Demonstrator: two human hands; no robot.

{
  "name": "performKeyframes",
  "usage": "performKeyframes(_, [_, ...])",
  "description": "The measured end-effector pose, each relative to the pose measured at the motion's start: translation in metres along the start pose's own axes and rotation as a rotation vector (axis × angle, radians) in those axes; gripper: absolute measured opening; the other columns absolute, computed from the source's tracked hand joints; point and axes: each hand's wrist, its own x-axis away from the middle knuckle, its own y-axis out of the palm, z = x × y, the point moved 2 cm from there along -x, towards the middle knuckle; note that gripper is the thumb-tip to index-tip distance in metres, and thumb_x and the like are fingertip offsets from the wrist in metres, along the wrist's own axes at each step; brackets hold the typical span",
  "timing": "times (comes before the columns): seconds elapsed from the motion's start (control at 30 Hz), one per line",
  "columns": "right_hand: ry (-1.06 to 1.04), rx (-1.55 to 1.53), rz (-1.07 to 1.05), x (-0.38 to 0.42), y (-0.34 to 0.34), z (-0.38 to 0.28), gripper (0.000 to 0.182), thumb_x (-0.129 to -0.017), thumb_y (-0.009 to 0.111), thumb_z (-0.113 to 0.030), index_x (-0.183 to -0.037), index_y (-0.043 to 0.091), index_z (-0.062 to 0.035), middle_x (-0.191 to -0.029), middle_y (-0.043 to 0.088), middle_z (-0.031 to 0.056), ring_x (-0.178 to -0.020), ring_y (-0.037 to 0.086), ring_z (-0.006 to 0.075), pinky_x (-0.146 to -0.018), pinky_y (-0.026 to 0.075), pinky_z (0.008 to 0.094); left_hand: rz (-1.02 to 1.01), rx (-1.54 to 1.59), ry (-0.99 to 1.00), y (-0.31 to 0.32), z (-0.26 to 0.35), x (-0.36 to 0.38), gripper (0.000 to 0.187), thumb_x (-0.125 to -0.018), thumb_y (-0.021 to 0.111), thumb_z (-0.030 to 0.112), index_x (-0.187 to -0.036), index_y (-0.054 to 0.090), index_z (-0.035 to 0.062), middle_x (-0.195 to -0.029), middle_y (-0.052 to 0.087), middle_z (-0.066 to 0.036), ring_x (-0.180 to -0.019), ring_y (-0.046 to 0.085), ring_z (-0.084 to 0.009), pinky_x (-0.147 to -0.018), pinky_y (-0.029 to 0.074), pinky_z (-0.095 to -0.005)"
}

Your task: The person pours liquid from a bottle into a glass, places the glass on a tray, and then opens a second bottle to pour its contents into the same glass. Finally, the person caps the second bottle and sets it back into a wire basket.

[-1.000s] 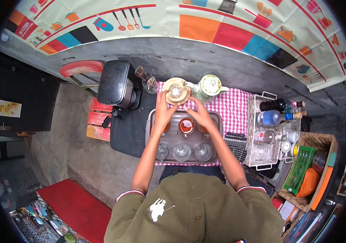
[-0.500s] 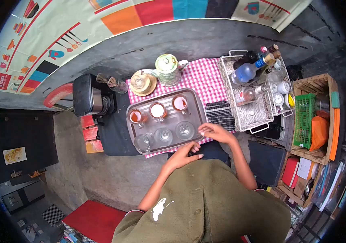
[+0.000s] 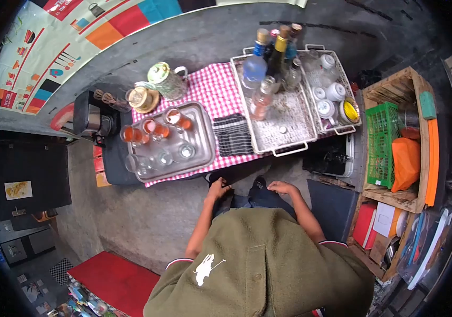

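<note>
Left hand: loosely curled, grip seemingly released.
Right hand: fingers bent, grasping nothing visible.
Tray: ten o'clock from both hands, bearing glasses, untouched.
Pause: apparently between handlings; touching the tray calls for reaching toward ten o'clock.

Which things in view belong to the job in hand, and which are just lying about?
Likely in the job:
- tray
- three glasses of reddish drink
- three clear glasses
- lidded pot

Apparently lying about:
- bottles
- white basket
- green crate
</note>
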Motion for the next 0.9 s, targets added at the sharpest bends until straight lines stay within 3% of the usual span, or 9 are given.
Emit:
performKeyframes(0.03, [-0.004, -0.089, 0.003, -0.006, -0.002, 0.024, 0.059, -0.084, 0.066, -0.057, -0.123, 0.061, -0.0136, -0.107, 0.065, 0.0061, -0.1, 0.058, 0.0194, -0.082, 0.05, 0.0431, 0.015, 0.03, -0.034, 0.014, 0.001, 0.001, 0.054, -0.079, 0.078, 0.039, -0.111, 0.06, -0.0003, -0.104, 0.068, -0.02, -0.102, 0.066, -0.0345, -0.087, 0.051, -0.0417])
performKeyframes(0.23, [0.004, -0.368, 0.229, -0.023, -0.012, 0.127, 0.058, -0.086, 0.063, -0.059, -0.119, 0.059, -0.011, -0.096, 0.064, 0.0033, -0.083, 0.059, 0.0174, -0.075, 0.05, 0.0415, -0.097, -0.078, -0.017, 0.054, 0.045, -0.004, 0.058, -0.079, 0.077, 0.041, -0.113, 0.059, -0.0019, -0.111, 0.067, -0.023, -0.108, 0.064, -0.0363, -0.089, 0.05, -0.043])
performKeyframes(0.3, [0.06, -0.475, 0.305, -0.027, -0.012, 0.139, 0.064, -0.088, 0.058, -0.062, -0.128, 0.054, -0.0131, -0.099, 0.066, 0.0061, -0.091, 0.061, 0.0198, -0.078, 0.05, 0.0431, -0.08, -0.017, 0.052, 0.056, 0.061, -0.009, 0.057, -0.08, 0.076, 0.041, -0.113, 0.059, -0.0022, -0.112, 0.066, -0.024, -0.108, 0.063, -0.0383, -0.089, 0.05, -0.0431])
performKeyframes(0.4, [0.083, -0.608, 0.41, -0.029, -0.016, 0.141, 0.072, -0.088, 0.055, -0.067, -0.135, 0.048, -0.0132, -0.103, 0.067, 0.0098, -0.097, 0.063, 0.0237, -0.081, 0.05, 0.0458, -0.144, -0.177, 0.19, 0.055, 0.084, -0.022, 0.057, -0.08, 0.075, 0.04, -0.115, 0.058, -0.0023, -0.112, 0.065, -0.024, -0.106, 0.063, -0.0399, -0.09, 0.05, -0.0437])
performKeyframes(0.53, [0.032, -0.626, 0.508, 0.002, -0.035, 0.105, 0.072, -0.086, 0.057, -0.068, -0.128, 0.053, -0.0102, -0.101, 0.067, 0.0078, -0.094, 0.062, 0.019, -0.077, 0.05, 0.04, -0.219, 0.04, 0.307, 0.029, 0.153, -0.008, 0.054, -0.083, 0.076, 0.038, -0.115, 0.057, -0.0003, -0.109, 0.065, -0.018, -0.1, 0.065, -0.0301, -0.087, 0.051, -0.0386])
performKeyframes(0.63, [-0.041, -0.341, 0.285, 0.043, -0.062, 0.059, 0.061, -0.087, 0.059, -0.065, -0.114, 0.061, -0.0099, -0.097, 0.067, 0.0021, -0.086, 0.06, 0.012, -0.072, 0.048, 0.0309, -0.43, 0.314, 0.284, -0.012, 0.22, 0.014, 0.044, -0.086, 0.075, 0.032, -0.113, 0.057, 0.0027, -0.104, 0.064, -0.008, -0.095, 0.062, -0.0159, -0.082, 0.051, -0.031])
performKeyframes(0.73, [-0.17, -0.222, 0.146, 0.095, -0.085, 0.005, 0.051, -0.089, 0.061, -0.061, -0.103, 0.063, -0.0114, -0.094, 0.066, -0.0027, -0.079, 0.057, 0.0068, -0.067, 0.045, 0.0239, -0.383, 0.254, 0.287, -0.057, 0.27, 0.018, 0.036, -0.087, 0.074, 0.026, -0.109, 0.057, 0.0034, -0.1, 0.064, -0.006, -0.091, 0.061, -0.0141, -0.078, 0.05, -0.0289])
performKeyframes(0.83, [-0.396, -0.261, 0.149, 0.146, -0.109, -0.053, 0.042, -0.094, 0.06, -0.05, -0.097, 0.064, -0.0077, -0.086, 0.065, 0.0002, -0.076, 0.057, 0.0086, -0.066, 0.046, 0.0248, -0.099, 0.425, 0.438, -0.095, 0.299, 0.001, 0.029, -0.084, 0.076, 0.02, -0.1, 0.057, 0.0049, -0.093, 0.061, -0.002, -0.084, 0.058, -0.0109, -0.076, 0.047, -0.0274])
performKeyframes(0.9, [-0.495, -0.245, 0.186, 0.167, -0.13, -0.095, 0.041, -0.097, 0.059, -0.046, -0.095, 0.064, -0.0052, -0.082, 0.064, 0.0015, -0.074, 0.057, 0.0092, -0.066, 0.047, 0.0251, 0.055, 0.486, 0.492, -0.12, 0.316, -0.011, 0.038, -0.08, 0.08, 0.017, -0.106, 0.057, 0.0037, -0.096, 0.06, -0.003, -0.089, 0.056, -0.0125, -0.082, 0.047, -0.0293])
